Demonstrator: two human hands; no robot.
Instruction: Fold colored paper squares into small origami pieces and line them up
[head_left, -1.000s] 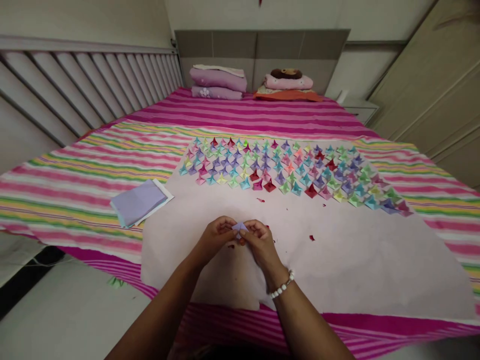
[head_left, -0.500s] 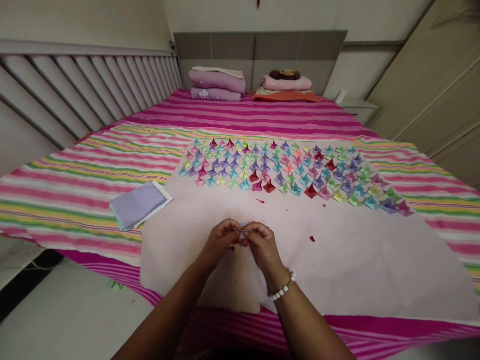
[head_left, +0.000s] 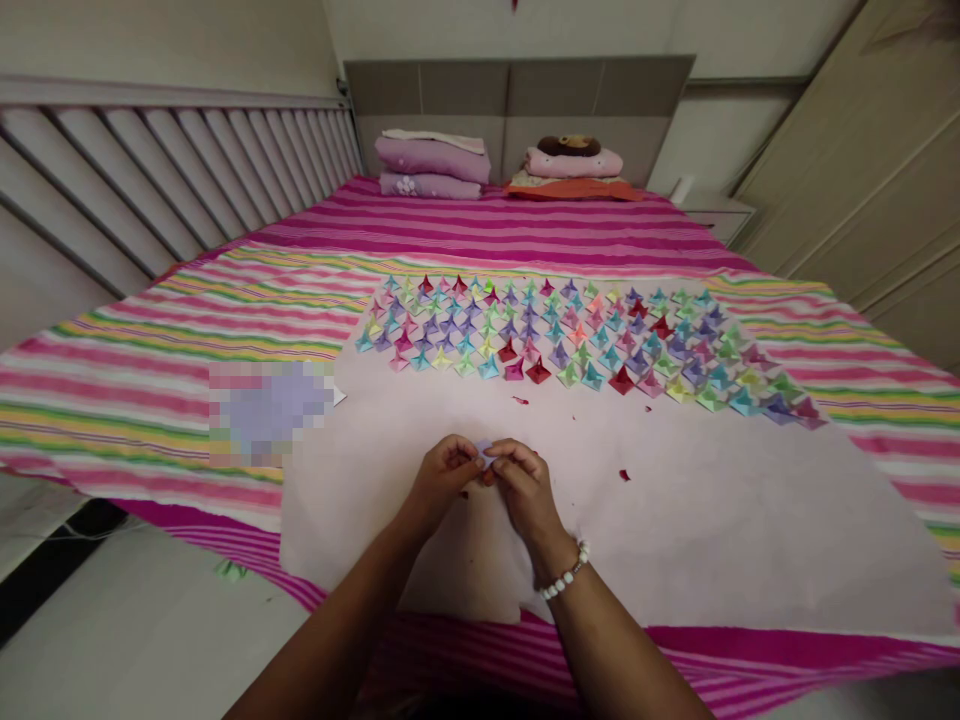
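Pink and magenta stripes run across a wide bed with a grey headboard, and folded bedding is piled at its far end, perhaps so that the nearer part can serve as a working place. Partly over the bright striped cloth lies a large pale sheet; I suppose it is there to give a plainer and smoother ground. On its far half, small folded paper shapes of many colours stand in close rows, which seems a good way to keep them together and away from the elbows. Toward the front, the lilac piece of paper is between the two hands, above the sheet. The left hand pinches it on its left side, and the right hand, with a white bead bracelet at the wrist, pinches it on the right; probably so small a piece needs to be steadied from both sides. Which fold it has, I cannot tell, because the hands cover most of it. Some red scraps lie loose on the sheet. At the left edge, a lilac patch is too blurred to name with certainty.
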